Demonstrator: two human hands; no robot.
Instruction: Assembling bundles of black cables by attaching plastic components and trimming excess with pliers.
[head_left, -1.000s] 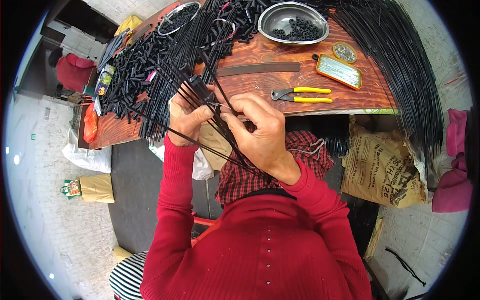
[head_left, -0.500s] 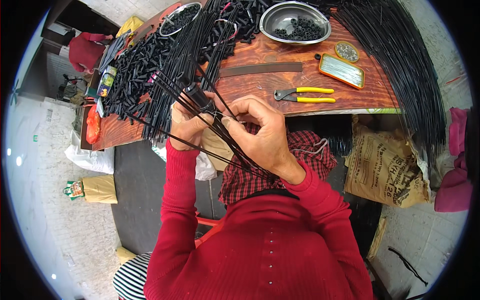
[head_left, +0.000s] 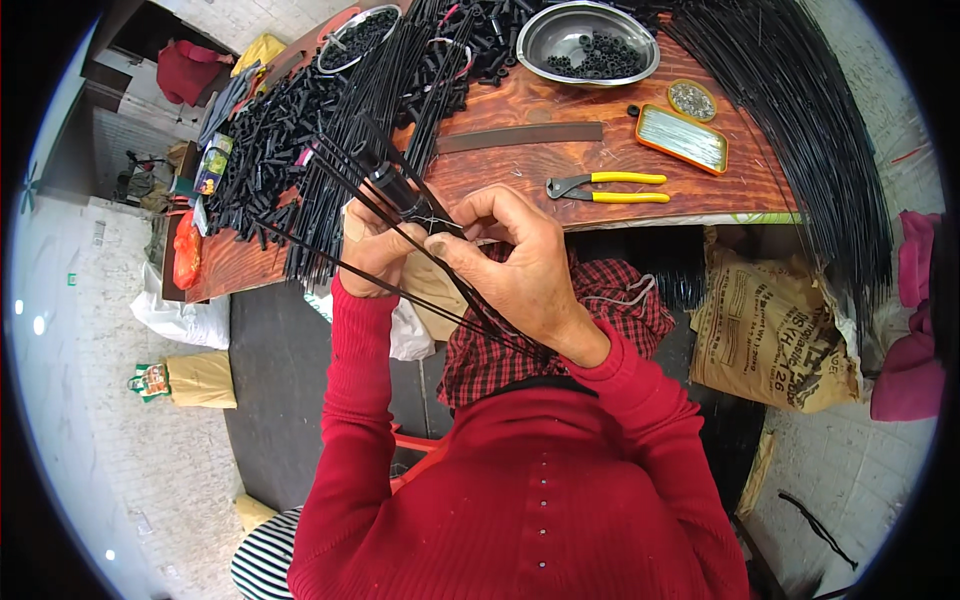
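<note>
The left hand [head_left: 376, 250] is clamping a black tubular fitting [head_left: 392, 188] near its lower end, with the thumb pressing on the near side; its other fingers are partly hidden behind the work. The right hand [head_left: 525, 262] is closing thumb and forefinger together just beside the collar, where a fine pale wire [head_left: 432, 219] is crossing the black part; whether the fingertips are gripping the wire end is not possible to tell. The fitting is tilting up and to the left, in front of the table edge, while slender black rods [head_left: 478, 306] are running past it, some toward the lap and others fanning upward.

The step in hand appears to be wire binding. For a sound result, the left thumb should be bearing firmly on the joint so that the rods are not slipping or crossing. The right hand should be drawing the wire evenly, with each turn lying flat against its neighbour. Excess force is risking a snapped wire. Yellow-handled end-cutting pliers [head_left: 612, 188] are lying within reach on the wooden table [head_left: 480, 178], near a tin of straight wires [head_left: 684, 138].
</note>
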